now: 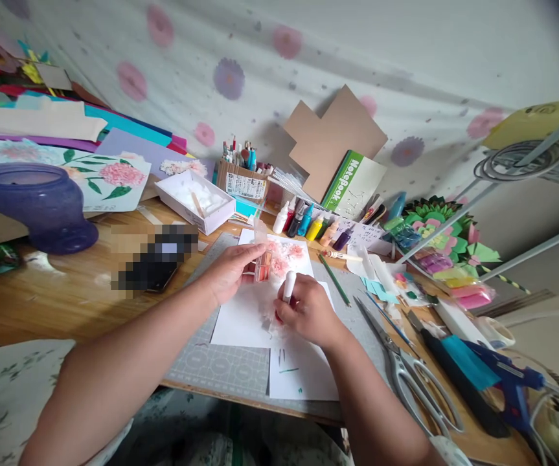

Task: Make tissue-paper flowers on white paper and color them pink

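Observation:
My left hand point(233, 268) is closed on a small palette point(263, 266) with pink and red-orange pans, its clear lid raised. In my right hand point(311, 307) I grip a white, round-ended stick point(289, 285), upright; its lower end is hidden by my fingers, so its kind is unclear. Both hands are over a white sheet of paper point(238, 327) bearing pink fluffy flowers point(283, 257), just beyond my hands. Under my right wrist, a second white sheet point(303, 378) shows a few green and dark strokes.
A grey cutting mat point(211, 366) lies beneath the papers. Scissors point(398, 362), a green pencil point(335, 279) and a blue glue gun point(512, 375) are to the right. Paint bottles point(315, 230) stand behind. Leftward are a cotton-filled box point(216, 217), phone point(160, 262) and purple vase point(56, 213).

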The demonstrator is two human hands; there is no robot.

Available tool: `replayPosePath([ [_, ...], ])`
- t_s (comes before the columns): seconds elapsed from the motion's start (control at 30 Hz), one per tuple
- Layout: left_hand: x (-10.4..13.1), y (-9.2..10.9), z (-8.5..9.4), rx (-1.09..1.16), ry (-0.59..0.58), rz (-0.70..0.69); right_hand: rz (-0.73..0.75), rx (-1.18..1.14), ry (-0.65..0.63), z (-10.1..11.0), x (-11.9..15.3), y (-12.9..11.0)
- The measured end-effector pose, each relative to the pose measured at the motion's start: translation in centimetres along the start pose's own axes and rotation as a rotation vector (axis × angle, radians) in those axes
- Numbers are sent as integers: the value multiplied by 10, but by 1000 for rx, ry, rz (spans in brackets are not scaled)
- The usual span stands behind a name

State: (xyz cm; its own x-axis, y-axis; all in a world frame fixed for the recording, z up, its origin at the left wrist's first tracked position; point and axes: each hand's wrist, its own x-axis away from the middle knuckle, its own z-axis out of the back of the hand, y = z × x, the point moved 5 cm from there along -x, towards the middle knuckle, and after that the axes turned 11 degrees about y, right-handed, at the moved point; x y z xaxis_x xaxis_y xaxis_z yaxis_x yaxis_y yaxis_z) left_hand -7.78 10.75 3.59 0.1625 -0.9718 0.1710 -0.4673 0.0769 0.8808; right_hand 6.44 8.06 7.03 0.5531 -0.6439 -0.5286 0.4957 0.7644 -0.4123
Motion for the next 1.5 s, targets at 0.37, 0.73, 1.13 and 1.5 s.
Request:
replayPosePath([
  [0.37,12,-4,-8,-50,-204,66,-369,-468,364,30,2,26],
  [0.73,15,-14,-16,-135,-299,62,-333,-153,277,18,15,9],
  [1.13,7,-13,-7,-99,-94,55,-348,124,40,10,11,1],
  [1.5,-3,-17,0,-29,3,72,-167,436,-93,1,0,-10],
])
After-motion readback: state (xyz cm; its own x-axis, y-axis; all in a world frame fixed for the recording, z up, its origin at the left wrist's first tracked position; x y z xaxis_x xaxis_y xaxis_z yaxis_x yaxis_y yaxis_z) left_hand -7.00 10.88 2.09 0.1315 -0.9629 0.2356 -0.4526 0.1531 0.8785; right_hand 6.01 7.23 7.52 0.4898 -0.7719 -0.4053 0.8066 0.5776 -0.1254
